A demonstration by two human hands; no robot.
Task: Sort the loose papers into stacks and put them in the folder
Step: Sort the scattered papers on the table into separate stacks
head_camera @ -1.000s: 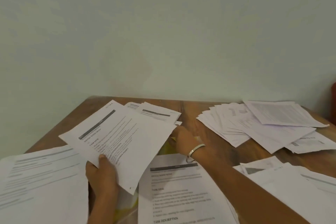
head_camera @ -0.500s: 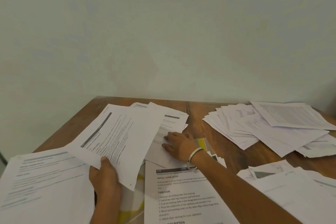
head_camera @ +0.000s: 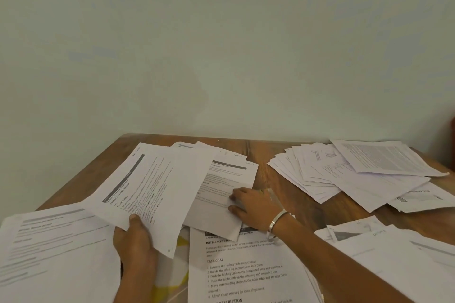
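The left hand [head_camera: 136, 241] grips a printed sheet [head_camera: 150, 192] by its near edge, thumb on top, and holds it raised and tilted above the wooden table [head_camera: 278, 155]. The right hand [head_camera: 251, 205], with a metal bangle [head_camera: 277, 222] at the wrist, rests with thumb and fingers curled on the right edge of a second sheet [head_camera: 221, 194] lying on the table; whether it pinches or only presses the paper cannot be told. A fanned stack of papers [head_camera: 344, 174] lies at the far right. More sheets [head_camera: 246, 270] lie near the front edge. A yellow-and-clear folder [head_camera: 177, 275] shows partly beneath the papers between the arms.
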